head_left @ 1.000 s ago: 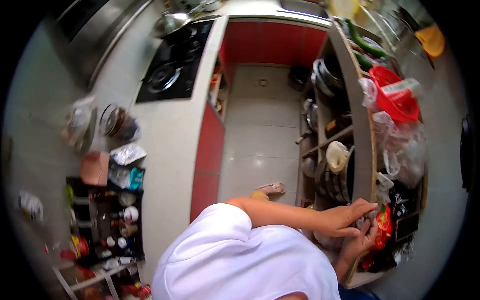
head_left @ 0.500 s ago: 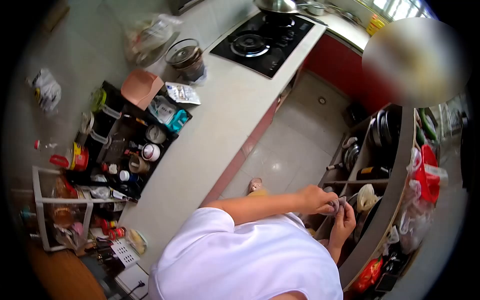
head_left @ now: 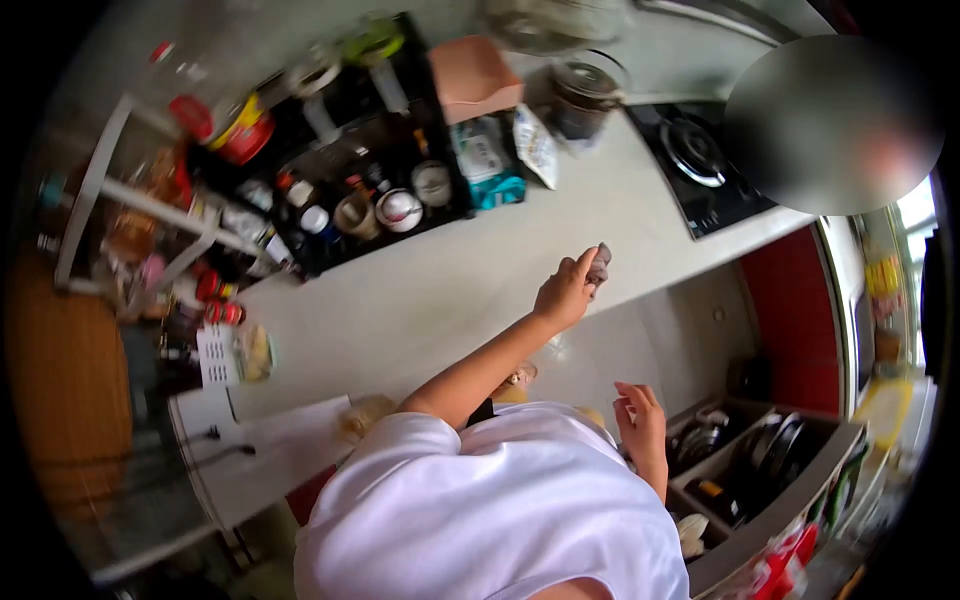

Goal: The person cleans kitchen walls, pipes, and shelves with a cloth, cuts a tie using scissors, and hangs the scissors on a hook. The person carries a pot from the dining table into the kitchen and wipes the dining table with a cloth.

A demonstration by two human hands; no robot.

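My left hand (head_left: pixel 564 297) reaches out over the white countertop (head_left: pixel 440 270), near its front edge. Its fingers are closed on a small crumpled grey cloth (head_left: pixel 600 264), which sticks out past the fingertips. Lower and to the right, my right hand (head_left: pixel 643 428) is held in front of my body with its fingers apart and nothing in it. The nearest thing to it is the open drawer (head_left: pixel 765 405), which holds pan lids and other kitchenware in compartments.
A black rack (head_left: pixel 455 190) of bottles and jars stands along the wall, with a pink container (head_left: pixel 472 78) behind it. A glass pot (head_left: pixel 585 98) and a white pouch (head_left: pixel 535 148) are beside it. The gas stove (head_left: pixel 715 205) is at the right, partly blurred out.
My hands have parted. The left has moved from above the drawer to over the countertop, carrying the cloth; the right has let go of it. My view has swung left.
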